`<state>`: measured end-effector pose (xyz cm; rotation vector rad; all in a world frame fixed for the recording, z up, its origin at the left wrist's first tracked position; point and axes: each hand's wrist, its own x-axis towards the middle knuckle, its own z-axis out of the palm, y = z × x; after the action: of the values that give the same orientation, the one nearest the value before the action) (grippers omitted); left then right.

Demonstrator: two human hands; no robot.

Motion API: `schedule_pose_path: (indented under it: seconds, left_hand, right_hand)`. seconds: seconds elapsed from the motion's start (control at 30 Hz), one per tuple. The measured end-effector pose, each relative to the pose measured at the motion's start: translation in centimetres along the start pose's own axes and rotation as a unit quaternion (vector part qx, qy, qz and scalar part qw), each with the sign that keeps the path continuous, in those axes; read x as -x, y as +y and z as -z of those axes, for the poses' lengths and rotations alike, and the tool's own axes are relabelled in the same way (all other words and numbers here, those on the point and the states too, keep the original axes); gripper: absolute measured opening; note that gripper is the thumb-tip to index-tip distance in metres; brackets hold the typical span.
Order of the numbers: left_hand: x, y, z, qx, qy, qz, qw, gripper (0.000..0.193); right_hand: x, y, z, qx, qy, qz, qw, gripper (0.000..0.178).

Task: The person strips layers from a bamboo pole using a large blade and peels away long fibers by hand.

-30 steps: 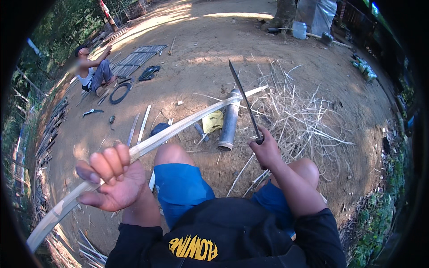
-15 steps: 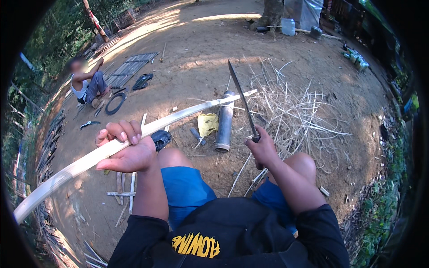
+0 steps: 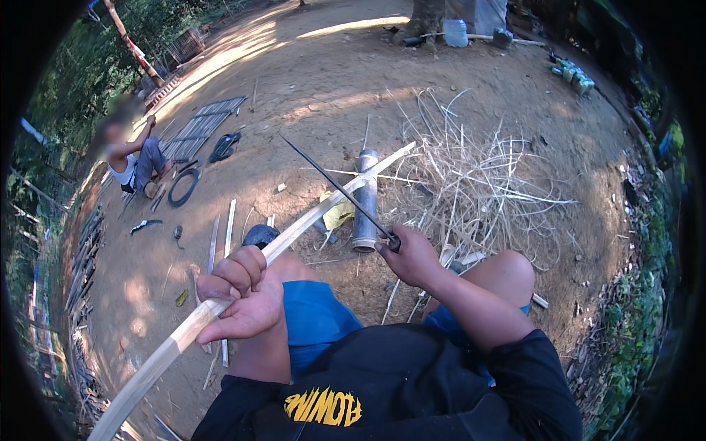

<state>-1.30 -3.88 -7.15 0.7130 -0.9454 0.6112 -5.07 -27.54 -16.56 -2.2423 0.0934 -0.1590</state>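
Note:
My left hand, fingers curled, grips a long pale bamboo strip that slants from the lower left up to the right. Its far end lies over a grey bamboo tube on the ground. A long dark machete is held by its handle in my right hand, near my right knee. Its blade points up and left and crosses over the strip in this view; whether it touches cannot be told. Beside the tube is a yellow leaf-like piece.
Thin pale shavings form a tangled heap right of the tube. Loose strips lie by my left knee. Farther left, a person sits near a slatted panel, sandals and a black coil. A water jug stands by a tree.
The machete has swung from nearly upright to slanting left across the strip. My left hand has come lower and to the right with the strip. The whole view has shifted slightly.

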Motion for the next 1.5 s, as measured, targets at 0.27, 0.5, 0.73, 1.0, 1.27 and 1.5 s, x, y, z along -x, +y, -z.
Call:
schedule_pose_path:
  seconds: [0.27,0.5,0.73,1.0,1.27,1.5]
  left_hand:
    - [2.8,0.6,-1.3,-0.019,-0.03,-0.021,0.999,0.062]
    - [3.8,1.2,-0.4,-0.043,-0.022,-0.016,0.999,0.061]
    - [4.1,1.2,-0.7,-0.092,-0.01,-0.041,0.995,0.061]
    - [4.1,0.9,-0.5,-0.115,0.026,-0.065,0.991,0.061]
    - [3.9,1.3,0.2,-0.123,0.074,-0.063,0.988,0.061]
    - [3.9,1.0,0.3,-0.116,0.093,-0.065,0.987,0.062]
  right_hand:
    - [1.1,-5.3,-3.3,-0.013,-0.054,0.07,0.996,0.033]
    - [-0.5,-0.3,-4.3,0.012,-0.048,-0.054,0.997,0.02]
    - [-0.1,-0.6,-5.0,-0.014,-0.072,0.001,0.997,0.019]
    - [-1.2,-1.6,-4.6,0.022,-0.106,-0.003,0.994,0.022]
    - [-2.6,-0.7,-5.5,0.014,-0.1,-0.012,0.995,0.024]
    - [-4.0,2.2,-5.8,0.0,-0.077,-0.058,0.995,0.022]
